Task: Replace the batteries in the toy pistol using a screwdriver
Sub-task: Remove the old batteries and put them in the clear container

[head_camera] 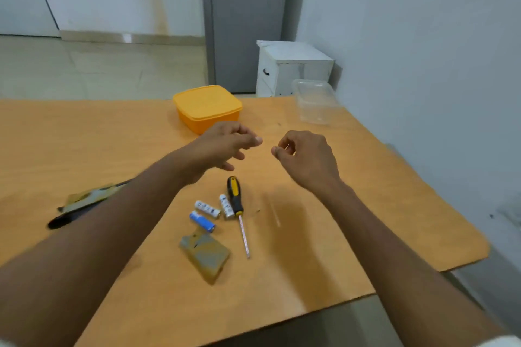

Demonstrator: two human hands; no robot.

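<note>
Head view, items as seen. Table (84, 132): flat orange wood-grain top, smooth, filling the middle and lower frame.

Toy pistol (84, 201): left of centre, lying on the table, tan and black, long dark barrel end pointing lower left; partly hidden behind the left forearm.

Battery cover (205, 256): lower centre, flat grey-tan camouflage plastic piece, roughly rectangular, lying loose.

Screwdriver (238, 211): centre, black and yellow moulded handle toward the top, thin metal shaft pointing down the frame.

White batteries (207, 209): two cylinders with dark print, one just left of the screwdriver handle and seemingly touching it, the other further left, tilted.

Blue battery (202, 221): one cylinder, glossy, just below the white pair and just above the battery cover.

Yellow box (207, 107): upper centre, opaque plastic, rounded corners, lid on.

Clear tub (317, 101): upper right, transparent plastic, rounded rectangle, at the table's far edge.

White cabinet (293, 65): behind the table on the floor, boxy, painted.

Left hand (225, 146): raised above the table at centre, fingers loosely curled, thumb tip against forefinger. Right hand (307, 155): facing it, close but apart, fingers curled with thumb and forefinger together. Whether either pinches anything cannot be told.
</note>
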